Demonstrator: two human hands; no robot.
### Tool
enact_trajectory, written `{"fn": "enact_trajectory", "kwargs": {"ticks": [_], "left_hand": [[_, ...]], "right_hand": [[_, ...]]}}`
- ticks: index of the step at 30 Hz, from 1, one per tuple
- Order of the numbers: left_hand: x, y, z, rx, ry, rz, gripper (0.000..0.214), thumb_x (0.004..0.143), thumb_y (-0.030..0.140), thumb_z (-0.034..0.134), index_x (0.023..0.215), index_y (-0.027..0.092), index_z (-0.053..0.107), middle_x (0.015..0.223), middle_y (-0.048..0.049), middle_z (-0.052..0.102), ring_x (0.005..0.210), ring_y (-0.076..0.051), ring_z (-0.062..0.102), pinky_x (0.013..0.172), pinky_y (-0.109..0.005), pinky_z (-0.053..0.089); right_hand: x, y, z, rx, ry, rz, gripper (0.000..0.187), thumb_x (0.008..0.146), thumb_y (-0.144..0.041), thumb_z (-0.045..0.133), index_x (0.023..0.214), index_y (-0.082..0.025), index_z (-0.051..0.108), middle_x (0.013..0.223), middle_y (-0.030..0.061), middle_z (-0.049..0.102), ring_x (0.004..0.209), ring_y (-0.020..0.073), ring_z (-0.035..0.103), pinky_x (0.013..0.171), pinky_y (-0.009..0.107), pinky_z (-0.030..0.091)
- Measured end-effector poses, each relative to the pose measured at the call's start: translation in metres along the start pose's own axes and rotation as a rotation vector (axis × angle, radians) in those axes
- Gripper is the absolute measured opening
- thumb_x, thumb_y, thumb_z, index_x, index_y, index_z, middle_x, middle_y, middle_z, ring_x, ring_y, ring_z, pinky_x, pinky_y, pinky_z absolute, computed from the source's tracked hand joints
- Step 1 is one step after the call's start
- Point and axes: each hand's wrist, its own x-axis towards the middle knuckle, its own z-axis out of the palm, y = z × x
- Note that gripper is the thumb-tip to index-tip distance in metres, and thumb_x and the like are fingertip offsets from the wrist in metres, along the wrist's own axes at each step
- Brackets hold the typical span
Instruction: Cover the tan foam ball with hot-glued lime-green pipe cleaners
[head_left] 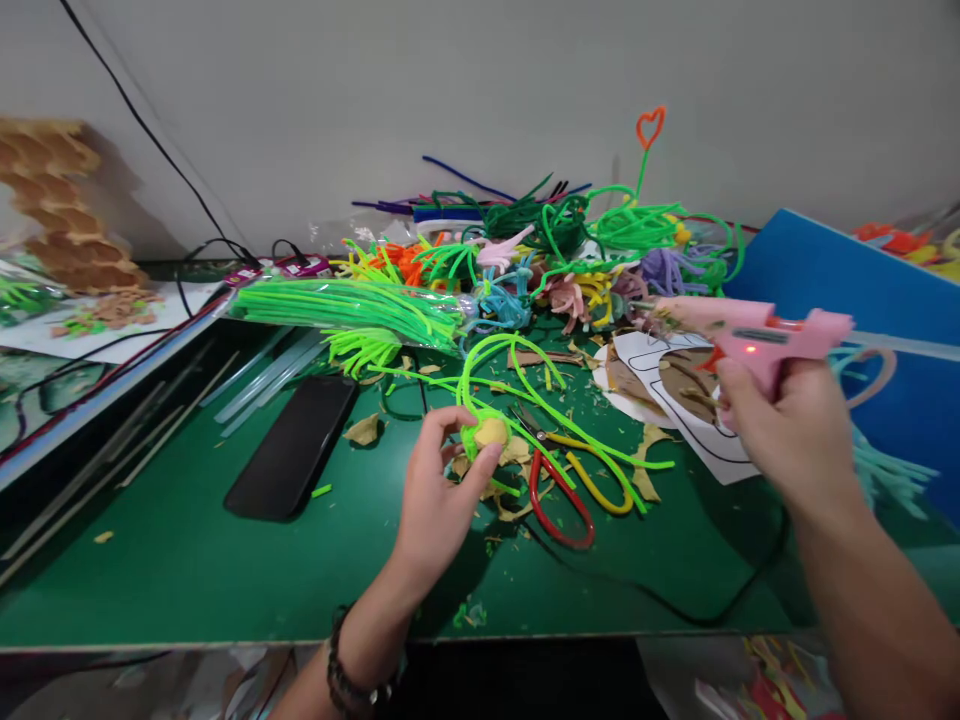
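Between the thumb and fingers of my left hand [442, 490] is a bright green pipe-cleaner piece [471, 436] with a round yellowish patch [491, 432] on its face. Long green stems trail from it across the table. My right hand [795, 430] is wrapped round the handle of a pink hot glue gun [757, 340], nozzle to the left, a small red light lit, a clear glue stick [907, 345] out of its back. Scissors [562, 490] with one red and one yellow handle lie partly open right of my left hand, among the green stems.
A black phone [292, 450] and clear glue sticks [277, 375] lie to the left. Bundles of coloured pipe cleaners [352, 305] line the back. White paper with card [675, 400] lies right, near a blue board [847, 280]. A black cord [675, 605] crosses the green table [187, 580].
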Motion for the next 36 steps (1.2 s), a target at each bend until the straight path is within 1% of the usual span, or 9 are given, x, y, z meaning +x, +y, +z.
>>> {"fn": "enact_trajectory", "kwargs": {"ticks": [2,5,8,11,15,23,28,31,36], "left_hand": [[0.0,0.0,0.0,0.006,0.002,0.006,0.015,0.075,0.024,0.059,0.086,0.022,0.049,0.088,-0.0011,0.056,0.086,-0.014,0.057,0.072,-0.026,0.046],[0.0,0.0,0.0,0.009,-0.008,0.007,0.015,0.075,0.024,0.059,0.086,0.021,0.049,0.088,-0.0013,0.056,0.086,-0.014,0.057,0.071,-0.026,0.047],[0.0,0.0,0.0,0.01,-0.022,0.025,0.016,0.074,0.024,0.06,0.085,0.022,0.049,0.088,-0.0014,0.057,0.086,-0.015,0.057,0.07,-0.026,0.047],[0.0,-0.001,0.0,0.011,-0.017,0.053,0.016,0.073,0.023,0.061,0.083,0.022,0.05,0.087,-0.0011,0.057,0.085,-0.015,0.057,0.069,-0.026,0.046],[0.0,0.0,0.0,0.018,-0.018,0.101,0.016,0.072,0.02,0.061,0.083,0.022,0.05,0.088,-0.0007,0.057,0.086,-0.014,0.056,0.069,-0.025,0.045],[-0.001,0.0,0.0,0.036,-0.019,0.097,0.016,0.072,0.02,0.061,0.084,0.022,0.05,0.089,-0.0007,0.057,0.087,-0.015,0.055,0.071,-0.027,0.043],[-0.001,-0.002,-0.001,0.029,-0.019,0.085,0.016,0.074,0.022,0.06,0.086,0.022,0.05,0.091,-0.0009,0.056,0.088,-0.015,0.055,0.071,-0.027,0.044],[-0.001,-0.001,-0.001,0.035,0.009,0.079,0.015,0.074,0.021,0.059,0.085,0.023,0.049,0.09,0.0001,0.055,0.088,-0.014,0.055,0.071,-0.025,0.045],[0.001,-0.001,-0.001,0.082,0.028,0.068,0.014,0.074,0.023,0.058,0.084,0.024,0.049,0.089,0.0007,0.056,0.088,-0.013,0.056,0.07,-0.024,0.047]], "right_hand": [[-0.007,-0.016,-0.005,-0.117,0.023,0.143,0.021,0.072,-0.034,0.062,0.065,-0.023,0.047,0.049,0.0005,0.047,0.043,0.0142,0.045,0.04,0.028,0.032],[-0.023,-0.039,-0.003,-0.058,-0.013,0.111,0.03,0.064,-0.037,0.069,0.054,-0.024,0.045,0.042,-0.0022,0.044,0.038,0.0127,0.043,0.034,0.026,0.03],[-0.04,-0.052,0.007,0.034,-0.049,0.099,0.028,0.062,-0.038,0.07,0.053,-0.024,0.048,0.041,-0.0027,0.048,0.038,0.0147,0.047,0.034,0.028,0.036],[-0.048,-0.055,0.017,0.096,-0.075,0.06,0.023,0.064,-0.035,0.067,0.054,-0.024,0.049,0.044,-0.002,0.052,0.041,0.0156,0.051,0.037,0.028,0.04],[-0.05,-0.051,0.025,0.098,-0.13,0.032,0.024,0.061,-0.034,0.063,0.052,-0.024,0.043,0.039,-0.0039,0.046,0.035,0.0128,0.044,0.032,0.026,0.034],[-0.052,-0.064,0.021,0.07,-0.176,0.158,0.022,0.061,-0.029,0.057,0.051,-0.025,0.038,0.043,-0.0032,0.042,0.041,0.0129,0.041,0.037,0.026,0.034],[-0.039,-0.051,0.015,-0.004,-0.177,0.155,0.021,0.057,-0.03,0.056,0.048,-0.025,0.037,0.043,-0.0021,0.042,0.041,0.0134,0.04,0.039,0.027,0.03],[-0.027,-0.034,0.015,-0.167,-0.262,0.125,0.019,0.051,-0.031,0.053,0.043,-0.025,0.036,0.039,-0.0019,0.038,0.039,0.013,0.037,0.039,0.027,0.027],[-0.021,-0.016,0.015,-0.244,-0.388,0.114,0.017,0.052,-0.035,0.048,0.044,-0.023,0.038,0.041,-0.0004,0.044,0.042,0.0136,0.041,0.043,0.027,0.03]]}}
